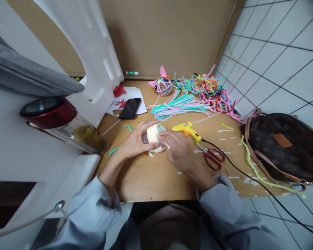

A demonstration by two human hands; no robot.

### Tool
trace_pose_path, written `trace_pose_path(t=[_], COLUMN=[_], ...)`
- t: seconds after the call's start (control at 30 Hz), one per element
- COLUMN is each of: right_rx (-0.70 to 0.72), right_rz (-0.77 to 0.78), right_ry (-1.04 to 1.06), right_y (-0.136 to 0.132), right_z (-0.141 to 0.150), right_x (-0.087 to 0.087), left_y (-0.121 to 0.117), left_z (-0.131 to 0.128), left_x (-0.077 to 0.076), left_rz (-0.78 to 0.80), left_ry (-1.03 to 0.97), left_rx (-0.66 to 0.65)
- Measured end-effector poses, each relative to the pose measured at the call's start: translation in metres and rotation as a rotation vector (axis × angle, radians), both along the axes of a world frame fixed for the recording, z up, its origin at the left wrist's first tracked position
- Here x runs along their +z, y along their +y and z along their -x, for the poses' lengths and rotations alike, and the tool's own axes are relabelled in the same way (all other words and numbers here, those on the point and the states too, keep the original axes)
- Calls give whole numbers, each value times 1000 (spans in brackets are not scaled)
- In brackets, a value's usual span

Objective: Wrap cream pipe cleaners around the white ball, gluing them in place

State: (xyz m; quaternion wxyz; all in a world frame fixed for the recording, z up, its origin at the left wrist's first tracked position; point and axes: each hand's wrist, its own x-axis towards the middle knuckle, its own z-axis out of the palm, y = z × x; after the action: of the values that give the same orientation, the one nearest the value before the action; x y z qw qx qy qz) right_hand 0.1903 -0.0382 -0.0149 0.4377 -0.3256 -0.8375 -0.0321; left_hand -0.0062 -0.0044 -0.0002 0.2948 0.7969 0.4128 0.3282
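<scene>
A round, partly clear ball (153, 133) wrapped in rows of cream pipe cleaner sits in my left hand (137, 141), whose fingers and thumb curve around its left side. My right hand (176, 147) pinches at the right side of the ball, and a short cream pipe cleaner end (167, 145) sticks out under its fingers. A pale blue patch (161, 128) shows on the ball just above those fingers. Just beyond my right hand lies a yellow glue gun (186, 130), with red-handled scissors (214, 158) to the right.
Behind are a bundle of pipe cleaners (179, 106), a tangled coloured heap (211, 86) and a decorated ball with pink ears (163, 86). A black phone (130, 108) rests on paper. At left stands a glass bottle (78, 130); at right, a brown handbag (289, 149). The black cord (240, 169) runs rightward.
</scene>
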Motion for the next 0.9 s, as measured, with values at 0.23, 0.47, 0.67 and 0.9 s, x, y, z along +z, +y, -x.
trace_pose_path(t=[0.23, 0.47, 0.67, 0.9], right_rx=[-24, 0, -21, -33], right_rz=[24, 44, -3, -11], right_ry=[-25, -27, -3, -20], right_y=[0, 0, 0, -1], right_z=[1, 0, 1, 1], right_x=[-4, -1, 0, 2], left_y=[-2, -5, -4, -5], left_z=[-1, -1, -1, 0], left_x=[0, 1, 0, 0], left_rz=[62, 108, 79, 107], left_ry=[-61, -82, -92, -86], left_rx=[29, 12, 13, 6])
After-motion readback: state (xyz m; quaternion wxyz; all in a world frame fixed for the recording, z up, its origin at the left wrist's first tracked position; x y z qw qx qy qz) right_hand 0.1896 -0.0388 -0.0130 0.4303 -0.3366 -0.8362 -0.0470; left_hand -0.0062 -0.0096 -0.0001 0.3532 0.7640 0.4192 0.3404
